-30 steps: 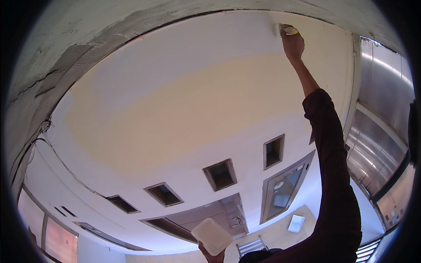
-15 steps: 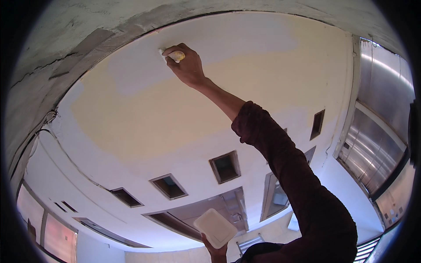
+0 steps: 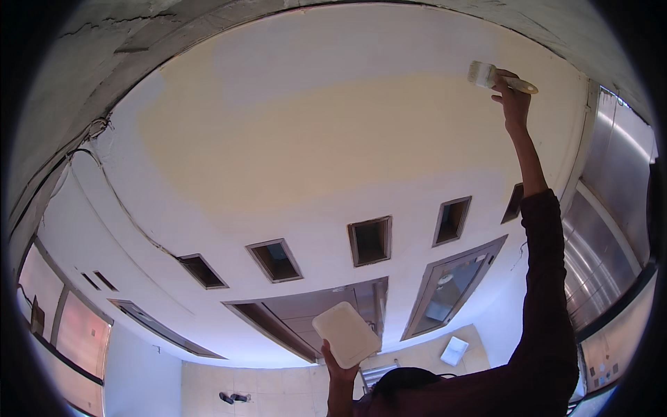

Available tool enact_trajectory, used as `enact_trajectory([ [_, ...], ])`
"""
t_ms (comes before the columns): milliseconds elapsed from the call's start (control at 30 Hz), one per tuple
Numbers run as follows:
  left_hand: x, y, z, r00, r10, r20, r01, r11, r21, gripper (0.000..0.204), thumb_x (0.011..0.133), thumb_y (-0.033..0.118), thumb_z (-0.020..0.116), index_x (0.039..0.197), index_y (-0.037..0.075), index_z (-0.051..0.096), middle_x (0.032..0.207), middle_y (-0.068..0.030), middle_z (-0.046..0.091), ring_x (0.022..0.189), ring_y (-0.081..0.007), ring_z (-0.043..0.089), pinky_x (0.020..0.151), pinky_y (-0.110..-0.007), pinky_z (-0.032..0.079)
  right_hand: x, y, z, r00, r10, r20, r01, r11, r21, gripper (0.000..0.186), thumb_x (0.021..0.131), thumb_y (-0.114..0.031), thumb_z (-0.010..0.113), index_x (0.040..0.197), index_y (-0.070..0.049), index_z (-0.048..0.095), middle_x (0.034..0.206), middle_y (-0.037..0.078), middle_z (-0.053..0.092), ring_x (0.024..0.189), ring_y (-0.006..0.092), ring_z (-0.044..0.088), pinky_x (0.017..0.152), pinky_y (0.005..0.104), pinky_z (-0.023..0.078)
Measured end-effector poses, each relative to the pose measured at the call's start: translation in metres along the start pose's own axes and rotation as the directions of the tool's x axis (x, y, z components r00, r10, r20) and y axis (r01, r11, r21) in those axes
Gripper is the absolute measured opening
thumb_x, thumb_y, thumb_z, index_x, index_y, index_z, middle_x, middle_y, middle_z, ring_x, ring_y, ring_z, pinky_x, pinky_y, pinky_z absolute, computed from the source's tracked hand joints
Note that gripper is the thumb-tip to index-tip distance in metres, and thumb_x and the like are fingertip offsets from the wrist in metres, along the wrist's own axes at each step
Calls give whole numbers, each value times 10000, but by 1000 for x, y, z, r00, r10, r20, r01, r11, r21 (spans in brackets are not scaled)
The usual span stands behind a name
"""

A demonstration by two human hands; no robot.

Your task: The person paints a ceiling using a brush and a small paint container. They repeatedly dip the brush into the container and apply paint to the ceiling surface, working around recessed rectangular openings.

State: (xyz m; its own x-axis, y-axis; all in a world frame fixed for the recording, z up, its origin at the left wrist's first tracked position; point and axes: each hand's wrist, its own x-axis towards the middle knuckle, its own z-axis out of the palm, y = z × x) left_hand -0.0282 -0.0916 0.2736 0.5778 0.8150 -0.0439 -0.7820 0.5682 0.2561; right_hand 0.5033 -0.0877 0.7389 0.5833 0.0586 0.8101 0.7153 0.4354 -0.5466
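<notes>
In my raised right hand (image 3: 515, 104) is a flat paintbrush (image 3: 482, 74) with a pale handle. Its whitish bristles point left, close to the upper right part of a large wall (image 3: 313, 153); whether they touch it I cannot tell. The wall is pale yellow in the middle, with a whiter, lavender-looking band along its top and left. Low in the picture my left hand (image 3: 340, 367) grips a shallow white tray (image 3: 347, 335) by its lower edge. What the tray holds, if anything, does not show.
Small framed openings (image 3: 369, 241) run in a row below the yellow area, above a doorway (image 3: 292, 316) and a window (image 3: 453, 288). Black cable (image 3: 90, 154) hangs at left. A rough concrete ceiling (image 3: 139, 42) borders the wall. Slippers (image 3: 234, 397) and a white box-like object (image 3: 454, 351) lie on the tiled floor.
My right hand has moved far right with the brush, from the wall's upper left to its upper right. The view has shifted, and the left hand still holds the tray.
</notes>
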Motion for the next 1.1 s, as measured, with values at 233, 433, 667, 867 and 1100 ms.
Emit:
enact_trajectory([
  [233,24,-18,16,998,-40,52,41,999,-6,684,960,574,543,1459,123,420,1335,-112,572,1184,-318,614,940,-538,553,-242,-64,-34,717,414,561,-551,829,93,253,877,-109,702,1104,-2,671,938,80,686,768,145,678,601,283,589],
  [433,45,-31,42,996,-60,58,60,998,-3,700,975,556,533,1480,97,378,1379,-125,540,1235,-313,583,986,-535,535,-343,-83,2,441,371,817,-476,869,-138,190,844,-92,741,995,16,702,920,120,711,738,155,690,615,265,587],
  [667,54,-39,64,994,-46,101,45,999,4,671,998,539,505,1484,96,370,1384,-132,536,1252,-297,573,1022,-478,525,-358,-79,42,194,323,926,-187,939,-288,189,823,-105,731,960,23,713,855,132,725,767,176,705,663,310,574],
  [867,56,-39,74,989,-51,137,43,997,61,658,1007,523,495,1485,90,364,1408,-135,518,1283,-297,548,1051,-491,500,-379,-58,54,192,220,956,35,972,-231,186,805,-131,718,936,1,711,830,151,711,746,283,701,744,360,547],
  [1100,63,-42,76,991,-64,117,59,997,49,656,1006,517,503,1483,87,369,1414,-139,513,1282,-296,546,1055,-490,494,-378,-52,48,235,255,938,-123,965,-231,187,816,-126,718,947,7,708,828,137,713,753,259,703,722,356,559],
])
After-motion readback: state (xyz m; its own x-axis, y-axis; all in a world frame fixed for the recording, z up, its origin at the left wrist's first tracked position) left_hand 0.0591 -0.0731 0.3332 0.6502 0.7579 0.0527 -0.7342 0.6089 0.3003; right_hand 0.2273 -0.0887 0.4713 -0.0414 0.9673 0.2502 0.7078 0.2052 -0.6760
